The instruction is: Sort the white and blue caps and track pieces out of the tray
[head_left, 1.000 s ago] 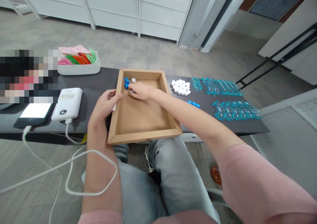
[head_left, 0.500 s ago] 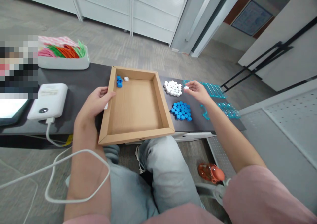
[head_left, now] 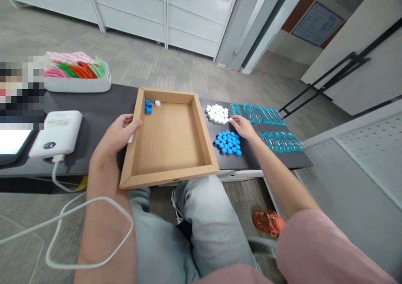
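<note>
My left hand (head_left: pixel 121 132) grips the left wall of a shallow brown cardboard tray (head_left: pixel 207 150), thumb over the rim. Inside its far left corner lie several small blue pieces (head_left: pixel 148 107) and one small white piece (head_left: pixel 157 103). On the table to the right, my right hand (head_left: pixel 243 127) pinches a small white piece (head_left: pixel 231 119) at the right edge of a pile of white pieces (head_left: pixel 217 113). Nearer to me is a pile of blue hexagonal pieces (head_left: pixel 228 142).
Rows of clear teal plastic items (head_left: pixel 260 114) lie beyond my right hand. At the left are a white power bank (head_left: pixel 58 133) with a cable and a white bin (head_left: pixel 78 84) of colourful strips. An orange-lidded bottle (head_left: pixel 268 222) is below the table, at right.
My right hand has moved left and slightly nearer to me, bringing the white piece to the white pile's edge. My left hand keeps its hold on the tray; the whole view has shifted slightly.
</note>
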Action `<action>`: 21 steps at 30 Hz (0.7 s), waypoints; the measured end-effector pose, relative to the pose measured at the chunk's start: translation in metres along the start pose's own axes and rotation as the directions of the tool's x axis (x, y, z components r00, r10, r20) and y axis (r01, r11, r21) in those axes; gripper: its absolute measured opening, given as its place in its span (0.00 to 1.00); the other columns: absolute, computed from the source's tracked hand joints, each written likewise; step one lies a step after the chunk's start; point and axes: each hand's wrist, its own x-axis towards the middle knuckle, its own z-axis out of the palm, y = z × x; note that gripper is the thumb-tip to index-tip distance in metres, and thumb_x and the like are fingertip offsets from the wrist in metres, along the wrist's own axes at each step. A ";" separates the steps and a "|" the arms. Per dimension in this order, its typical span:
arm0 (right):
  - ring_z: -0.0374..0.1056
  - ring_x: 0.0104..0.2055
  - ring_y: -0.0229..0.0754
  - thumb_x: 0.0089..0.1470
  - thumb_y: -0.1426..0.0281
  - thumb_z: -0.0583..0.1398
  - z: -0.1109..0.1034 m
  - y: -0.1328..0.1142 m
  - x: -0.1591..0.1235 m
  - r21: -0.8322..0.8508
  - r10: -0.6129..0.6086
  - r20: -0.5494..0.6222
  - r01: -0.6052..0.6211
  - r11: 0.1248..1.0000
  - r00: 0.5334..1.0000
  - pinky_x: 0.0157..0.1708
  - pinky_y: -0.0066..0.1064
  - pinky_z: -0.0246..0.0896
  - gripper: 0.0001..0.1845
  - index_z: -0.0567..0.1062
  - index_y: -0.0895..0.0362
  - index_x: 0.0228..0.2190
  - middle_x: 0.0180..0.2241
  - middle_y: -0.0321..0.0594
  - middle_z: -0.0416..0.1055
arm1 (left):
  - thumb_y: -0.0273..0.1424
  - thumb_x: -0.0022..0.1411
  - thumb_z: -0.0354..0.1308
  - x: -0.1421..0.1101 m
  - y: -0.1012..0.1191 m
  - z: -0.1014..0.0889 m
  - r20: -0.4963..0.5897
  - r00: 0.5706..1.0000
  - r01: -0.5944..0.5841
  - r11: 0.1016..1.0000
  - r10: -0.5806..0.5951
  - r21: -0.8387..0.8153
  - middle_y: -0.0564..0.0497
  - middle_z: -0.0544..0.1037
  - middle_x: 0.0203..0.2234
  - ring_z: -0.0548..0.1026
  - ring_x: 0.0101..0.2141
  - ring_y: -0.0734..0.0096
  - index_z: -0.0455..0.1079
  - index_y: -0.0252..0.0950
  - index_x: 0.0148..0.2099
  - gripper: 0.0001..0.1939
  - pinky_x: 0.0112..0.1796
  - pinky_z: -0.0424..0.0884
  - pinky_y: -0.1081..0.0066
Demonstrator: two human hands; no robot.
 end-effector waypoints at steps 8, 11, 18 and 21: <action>0.83 0.48 0.61 0.67 0.48 0.68 0.010 -0.003 0.007 0.028 -0.072 0.076 0.070 0.997 0.995 0.63 0.62 0.84 0.34 0.85 0.53 0.65 0.53 0.53 0.87 | 0.37 0.62 0.77 -0.010 0.018 0.006 -0.055 0.996 0.075 0.997 -0.076 -0.010 0.47 0.92 0.45 0.87 0.60 0.43 0.76 0.43 0.45 0.15 0.64 0.86 0.49; 0.81 0.58 0.66 0.68 0.38 0.66 0.013 -0.002 0.011 -0.017 -0.130 -0.017 0.130 0.991 0.991 0.68 0.64 0.82 0.42 0.83 0.52 0.69 0.60 0.58 0.81 | 0.39 0.61 0.76 -0.010 0.019 0.005 -0.051 0.995 0.084 0.996 -0.084 -0.002 0.45 0.91 0.45 0.88 0.59 0.42 0.75 0.43 0.45 0.16 0.64 0.87 0.49; 0.52 0.90 0.79 0.55 0.18 0.67 0.023 -0.008 0.040 -0.011 -0.298 0.103 0.300 0.954 0.949 0.92 0.68 0.47 0.76 0.68 0.58 0.83 0.83 0.68 0.58 | 0.45 0.58 0.81 -0.008 0.019 0.003 -0.020 0.997 0.077 0.997 -0.076 0.018 0.46 0.91 0.41 0.89 0.58 0.41 0.76 0.43 0.47 0.22 0.61 0.88 0.48; 0.45 0.93 0.78 0.54 0.16 0.67 0.028 -0.014 0.053 -0.021 -0.267 0.203 0.277 0.961 0.942 0.94 0.65 0.38 0.80 0.64 0.58 0.86 0.87 0.67 0.53 | 0.47 0.59 0.81 -0.009 0.018 0.004 -0.021 0.997 0.071 0.997 -0.071 0.004 0.47 0.91 0.40 0.89 0.57 0.41 0.77 0.43 0.47 0.23 0.61 0.89 0.47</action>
